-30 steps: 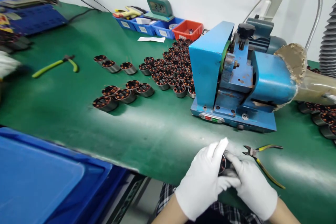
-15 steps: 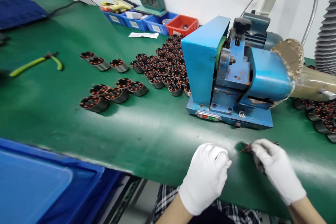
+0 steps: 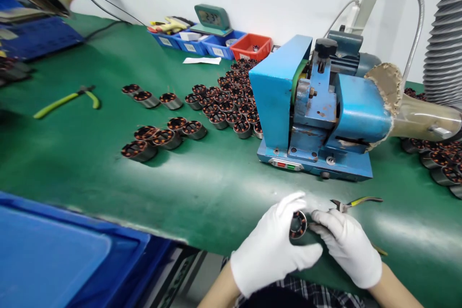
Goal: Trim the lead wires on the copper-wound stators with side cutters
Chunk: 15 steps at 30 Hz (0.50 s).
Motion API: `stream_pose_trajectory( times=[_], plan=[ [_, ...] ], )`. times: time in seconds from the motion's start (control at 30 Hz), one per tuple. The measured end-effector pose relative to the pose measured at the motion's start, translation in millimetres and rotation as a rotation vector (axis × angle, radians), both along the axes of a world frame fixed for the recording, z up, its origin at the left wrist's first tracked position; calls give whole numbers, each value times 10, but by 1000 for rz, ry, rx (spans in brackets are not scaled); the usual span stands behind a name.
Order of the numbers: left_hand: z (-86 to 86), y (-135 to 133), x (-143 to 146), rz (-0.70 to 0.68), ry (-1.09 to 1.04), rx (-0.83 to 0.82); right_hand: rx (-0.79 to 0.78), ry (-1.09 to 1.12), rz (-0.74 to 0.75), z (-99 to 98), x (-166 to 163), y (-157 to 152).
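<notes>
My white-gloved left hand point(image 3: 276, 245) holds a motor stator point(image 3: 299, 225), a steel ring with copper windings inside. Its open end faces up toward the camera, with fingers on the far side and the thumb spread below. Just to the right, my gloved right hand point(image 3: 344, 243) has its fingertips pinched together close to the stator's edge. What they grip, if anything, is too small to make out. Behind and partly under that hand lie cutting pliers point(image 3: 357, 202) with yellow-green handles, jaws pointing left.
A blue grinding machine point(image 3: 325, 106) stands ahead of my hands. Many stators point(image 3: 231, 101) crowd its left side, with smaller groups point(image 3: 159, 139) farther left. Green-handled pliers point(image 3: 65, 101) lie at far left. Small bins point(image 3: 216, 48) line the wall; a blue crate point(image 3: 54, 250) sits front left.
My right hand has moved left, off the pliers and toward my left hand. The left hand has turned and loosened, so the stator in it now shows. The camera view has shifted slightly.
</notes>
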<state>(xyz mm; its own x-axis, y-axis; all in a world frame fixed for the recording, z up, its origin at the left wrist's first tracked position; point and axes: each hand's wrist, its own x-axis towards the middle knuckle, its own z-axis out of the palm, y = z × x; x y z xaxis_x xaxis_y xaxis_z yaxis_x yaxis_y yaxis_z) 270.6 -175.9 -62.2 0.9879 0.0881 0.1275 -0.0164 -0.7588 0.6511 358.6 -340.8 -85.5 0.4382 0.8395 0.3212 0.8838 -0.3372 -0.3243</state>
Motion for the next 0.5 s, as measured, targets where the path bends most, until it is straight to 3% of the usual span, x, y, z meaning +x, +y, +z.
stream_pose_trajectory(
  times=[0.2, 0.33, 0.4, 0.5],
  plan=[
    [-74, 38, 17, 73, 28, -75, 25, 124, -97, 75, -63, 28],
    [114, -70, -14, 136, -1, -396, 212, 396, -192, 340, -108, 79],
    [244, -94, -46, 133, -8, -569, 218, 566, -197, 486, -107, 100],
    [380, -77, -92, 98, -113, -606, 171, 769, -214, 628, -81, 116]
  ],
)
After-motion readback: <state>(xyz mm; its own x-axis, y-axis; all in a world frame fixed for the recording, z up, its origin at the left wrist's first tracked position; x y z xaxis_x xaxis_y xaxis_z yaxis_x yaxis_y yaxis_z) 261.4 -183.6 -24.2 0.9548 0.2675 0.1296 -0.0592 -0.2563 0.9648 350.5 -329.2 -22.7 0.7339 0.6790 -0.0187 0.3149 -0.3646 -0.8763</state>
